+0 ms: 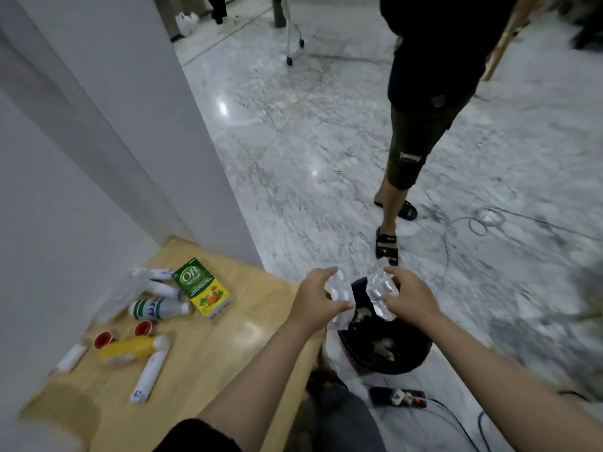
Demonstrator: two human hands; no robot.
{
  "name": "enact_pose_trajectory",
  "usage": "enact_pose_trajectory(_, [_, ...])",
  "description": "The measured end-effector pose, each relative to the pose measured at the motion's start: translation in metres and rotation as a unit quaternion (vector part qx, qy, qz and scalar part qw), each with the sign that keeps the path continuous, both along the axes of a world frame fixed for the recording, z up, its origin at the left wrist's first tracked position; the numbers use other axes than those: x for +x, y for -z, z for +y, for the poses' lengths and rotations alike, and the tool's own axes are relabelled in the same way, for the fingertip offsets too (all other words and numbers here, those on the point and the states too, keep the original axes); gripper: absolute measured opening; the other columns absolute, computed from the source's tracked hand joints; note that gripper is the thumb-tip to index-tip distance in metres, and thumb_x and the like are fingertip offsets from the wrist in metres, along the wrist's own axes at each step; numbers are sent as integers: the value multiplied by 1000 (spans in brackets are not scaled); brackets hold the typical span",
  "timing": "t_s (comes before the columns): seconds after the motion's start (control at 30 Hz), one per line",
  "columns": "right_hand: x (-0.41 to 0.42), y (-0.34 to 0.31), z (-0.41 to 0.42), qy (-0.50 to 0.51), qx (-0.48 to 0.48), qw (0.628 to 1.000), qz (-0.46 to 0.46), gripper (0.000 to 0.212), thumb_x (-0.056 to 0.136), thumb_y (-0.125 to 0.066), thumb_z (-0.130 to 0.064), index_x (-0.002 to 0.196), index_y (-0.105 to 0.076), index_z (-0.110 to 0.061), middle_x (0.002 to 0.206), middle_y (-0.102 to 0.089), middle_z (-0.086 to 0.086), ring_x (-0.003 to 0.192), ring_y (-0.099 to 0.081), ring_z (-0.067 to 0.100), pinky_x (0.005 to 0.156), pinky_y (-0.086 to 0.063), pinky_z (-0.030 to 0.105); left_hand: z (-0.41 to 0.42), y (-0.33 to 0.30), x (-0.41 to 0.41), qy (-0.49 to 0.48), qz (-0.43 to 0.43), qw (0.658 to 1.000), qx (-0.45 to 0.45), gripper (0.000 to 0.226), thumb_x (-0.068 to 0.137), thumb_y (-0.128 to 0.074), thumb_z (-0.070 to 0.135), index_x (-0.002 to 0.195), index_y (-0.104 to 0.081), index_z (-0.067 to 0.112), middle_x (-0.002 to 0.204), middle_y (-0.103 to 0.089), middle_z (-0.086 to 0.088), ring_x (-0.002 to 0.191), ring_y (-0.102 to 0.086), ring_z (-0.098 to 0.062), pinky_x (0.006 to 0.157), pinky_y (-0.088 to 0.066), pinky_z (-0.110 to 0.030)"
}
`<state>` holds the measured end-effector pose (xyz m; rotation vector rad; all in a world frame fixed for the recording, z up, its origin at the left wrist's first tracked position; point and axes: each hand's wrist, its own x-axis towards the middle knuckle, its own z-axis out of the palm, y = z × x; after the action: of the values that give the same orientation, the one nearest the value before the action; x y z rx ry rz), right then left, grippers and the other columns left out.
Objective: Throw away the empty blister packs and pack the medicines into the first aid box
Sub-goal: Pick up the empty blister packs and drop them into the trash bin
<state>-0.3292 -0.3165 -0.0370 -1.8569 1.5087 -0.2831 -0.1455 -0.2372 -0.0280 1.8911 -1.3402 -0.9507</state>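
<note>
My left hand (315, 296) grips a clear empty blister pack (341, 300), and my right hand (409, 296) grips a crumpled silver blister pack (380, 288). Both packs hang over a black waste bin (388, 350) on the floor, right of the table. On the wooden table (228, 347) lie the medicines: a green and yellow OB Herbal box (202, 290), a white bottle with green stripes (156, 309), a yellow bottle (130, 350), several white tubes (148, 376) and two red caps (104, 339). No first aid box is in view.
Another person stands just beyond the bin, sandalled feet (388, 243) close to it. A power strip (398, 398) and cables lie on the marble floor near the bin. A white wall (98, 141) borders the table at the left.
</note>
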Motion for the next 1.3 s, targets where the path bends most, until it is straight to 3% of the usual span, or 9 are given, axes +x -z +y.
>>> enact_pose_trajectory(0.1, [-24,18,-12,48,11,999,1,49,77,-65,-9,124,-55,-9,106,-61,11,98,-58,27,79,-42,29,-27,22,-32,36,5,999,35,85,71,-80,28,143,-37,15,143,-41,-4,126,-46,-21,98,-42,-29])
enact_pose_trajectory(0.17, [-37,37,-20,66,24,998,3,41,75,-66,-7,116,-60,-7,95,-60,12,88,-57,27,74,-42,31,-39,45,-49,50,3,997,59,85,73,-78,28,145,-34,15,147,-37,-4,134,-38,-20,105,-35,-29])
enact_pose_trajectory(0.27, [-55,79,-33,77,42,996,11,36,71,-65,-7,106,-64,-10,94,-64,10,90,-61,27,74,-44,33,-54,87,-69,60,1,994,93,85,76,-76,27,146,-31,12,151,-33,-6,138,-33,-21,108,-32,-30])
enact_pose_trajectory(0.4, [-70,145,-43,105,69,992,19,50,78,-64,-3,127,-54,-6,118,-59,12,110,-57,25,85,-40,26,-65,154,-88,34,3,989,141,87,78,-75,27,148,-26,11,155,-27,-7,142,-27,-23,111,-30,-33])
enact_pose_trajectory(0.6, [-81,240,-41,178,56,982,22,34,84,-62,-10,118,-60,-6,116,-63,14,106,-59,27,86,-45,31,-74,245,-111,40,4,985,167,87,80,-73,27,150,-22,11,155,-24,-8,141,-27,-24,110,-29,-33])
enact_pose_trajectory(0.77, [-86,281,-28,160,73,983,58,37,90,-57,-20,125,-54,-8,118,-64,13,101,-62,28,84,-48,36,-73,284,-127,50,-18,978,203,86,85,-67,30,151,-14,12,158,-15,-11,145,-16,-26,112,-26,-37])
enact_pose_trajectory(0.97, [-88,272,-16,85,65,994,19,36,91,-55,-19,125,-55,-10,127,-60,9,110,-59,25,84,-42,26,-45,272,-130,-5,-29,980,198,81,91,-57,37,152,-10,11,160,-9,-9,147,-8,-23,112,-24,-35])
enact_pose_trajectory(1.13, [-59,221,-19,13,-4,996,-92,30,88,-57,-16,118,-61,-12,119,-65,5,111,-59,21,92,-44,27,-32,210,-119,-68,-50,993,82,72,91,-54,40,149,-21,15,155,-22,-6,142,-25,-21,109,-32,-33])
enact_pose_trajectory(1.3, [-3,141,-22,-79,-92,973,-195,29,89,-56,-18,118,-61,-17,121,-64,-2,112,-56,15,91,-41,25,-6,126,-92,-141,-61,986,-60,65,91,-54,37,147,-26,20,150,-33,0,136,-37,-15,108,-35,-31])
